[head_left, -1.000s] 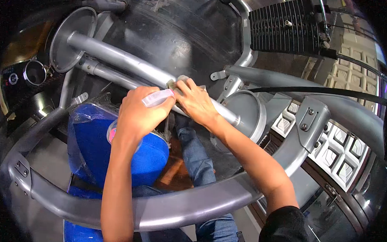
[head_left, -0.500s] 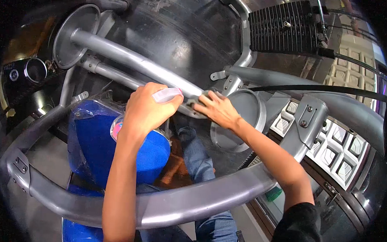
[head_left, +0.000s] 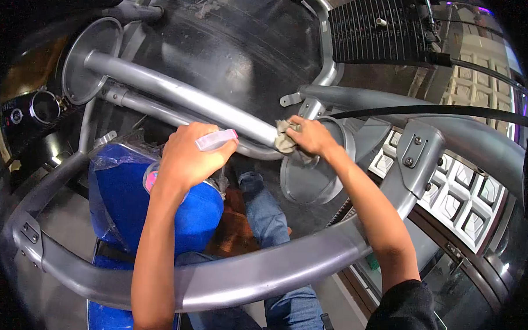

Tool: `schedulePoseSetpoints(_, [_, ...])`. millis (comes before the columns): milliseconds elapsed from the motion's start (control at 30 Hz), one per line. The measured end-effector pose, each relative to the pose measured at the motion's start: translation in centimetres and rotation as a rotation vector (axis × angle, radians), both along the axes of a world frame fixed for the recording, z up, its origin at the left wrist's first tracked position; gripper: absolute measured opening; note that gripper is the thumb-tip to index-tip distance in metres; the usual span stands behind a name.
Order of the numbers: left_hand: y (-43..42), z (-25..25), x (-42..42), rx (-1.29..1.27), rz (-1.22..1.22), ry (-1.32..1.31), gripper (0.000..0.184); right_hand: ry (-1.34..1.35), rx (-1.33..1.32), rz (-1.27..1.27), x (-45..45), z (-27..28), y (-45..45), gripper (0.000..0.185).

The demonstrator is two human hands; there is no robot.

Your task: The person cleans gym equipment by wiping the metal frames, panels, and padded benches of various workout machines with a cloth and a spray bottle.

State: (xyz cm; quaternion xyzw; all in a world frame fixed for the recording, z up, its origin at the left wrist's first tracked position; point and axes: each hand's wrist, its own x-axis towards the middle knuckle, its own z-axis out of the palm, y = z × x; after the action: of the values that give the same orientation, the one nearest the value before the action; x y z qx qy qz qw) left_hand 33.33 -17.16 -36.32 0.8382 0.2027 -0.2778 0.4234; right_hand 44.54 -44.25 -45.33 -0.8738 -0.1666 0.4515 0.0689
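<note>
Left hand (head_left: 190,153): closed. A translucent white piece (head_left: 216,139), pink at one end, is being gripped between thumb and fingers; whether the hand is being rested on the thin bar (head_left: 152,110) behind it cannot be told.

Clear item (head_left: 150,177), pink-marked: being partly hidden by the left wrist; whether it is being held with the white piece cannot be told.

Right hand (head_left: 314,136): closed. A bunched grey-beige cloth (head_left: 284,138) is being gripped in the fingers and held against the main bar (head_left: 179,96), near that bar's right end.

Main bar: silver, sloping; being flanked by the left disc (head_left: 92,63) and the right disc (head_left: 310,185). The thin bar is being partly covered by the left hand.

Seat (head_left: 199,221): blue; being partly wrapped in clear film (head_left: 101,209).

Frame (head_left: 242,280): curved, grey; being crossed by both forearms. Jeans (head_left: 262,208) are being seen beyond it, beside the seat.

Weight stack (head_left: 361,31): black, ribbed; being shown at upper right. Below it, a black cable (head_left: 440,112) is being stretched towards the right edge.
</note>
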Motion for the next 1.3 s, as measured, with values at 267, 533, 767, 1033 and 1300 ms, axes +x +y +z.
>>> schedulePoseSetpoints(267, [-1.5,-0.5,-0.7,-0.004,-0.008,-0.1,0.033,0.083,0.274,-0.112,0.7,-4.7,6.3,0.047])
schedulePoseSetpoints(533, [-3.2,-1.1,-1.5,-0.008,-0.021,-0.196,0.033,-0.105,0.49,0.078,-1.5,-1.4,3.1,0.05])
schedulePoseSetpoints(767, [-3.2,-1.0,-1.4,0.032,0.029,-0.198,0.031,-0.047,-0.099,0.333,-1.9,3.0,-1.6,0.052])
schedulePoseSetpoints(1033, [-2.7,-2.0,-2.1,0.138,0.034,-0.382,0.03,-0.245,0.511,0.356,-2.8,2.2,6.0,0.048])
schedulePoseSetpoints(1300, [-2.1,-0.4,-1.1,0.024,0.044,-0.223,0.029,-0.208,0.139,0.925,-4.1,3.4,-1.6,0.035])
